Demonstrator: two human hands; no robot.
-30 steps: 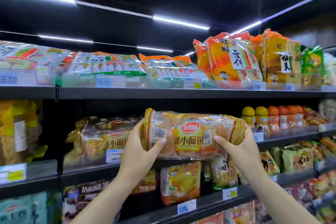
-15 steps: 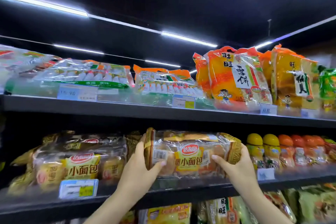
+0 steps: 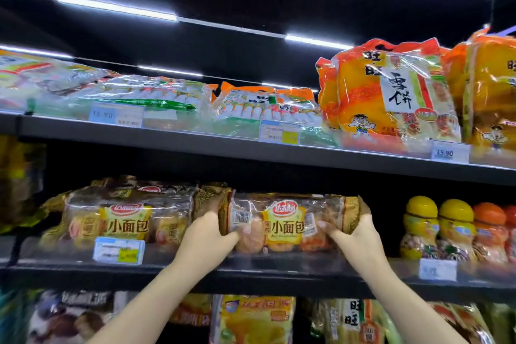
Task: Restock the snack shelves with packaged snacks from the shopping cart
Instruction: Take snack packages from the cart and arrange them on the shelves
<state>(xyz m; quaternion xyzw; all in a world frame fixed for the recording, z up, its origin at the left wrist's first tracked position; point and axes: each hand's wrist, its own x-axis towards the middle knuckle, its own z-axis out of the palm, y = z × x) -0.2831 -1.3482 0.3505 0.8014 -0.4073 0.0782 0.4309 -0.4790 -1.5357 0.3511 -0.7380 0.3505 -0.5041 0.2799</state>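
A clear bag of small breads (image 3: pixel 284 223) with a yellow label and gold ends lies lengthwise on the middle shelf (image 3: pixel 279 279). My left hand (image 3: pixel 208 237) grips its left end, thumb over the front by the barcode. My right hand (image 3: pixel 356 234) grips its right gold end. A matching bread bag (image 3: pixel 125 220) sits just to its left on the same shelf, with another behind it. The shopping cart is out of view.
Yellow and orange capped jars (image 3: pixel 435 229) stand to the right of the bag. The top shelf (image 3: pixel 251 151) holds flat rice-cracker packs (image 3: pixel 150 100) and upright orange bags (image 3: pixel 391 92). More snack bags (image 3: pixel 254 318) fill the shelf below. Price tags line the shelf edges.
Both hands pushed the bread bag from in front of the shelves back onto the middle shelf, beside the matching bag. The view tilted upward and closer.
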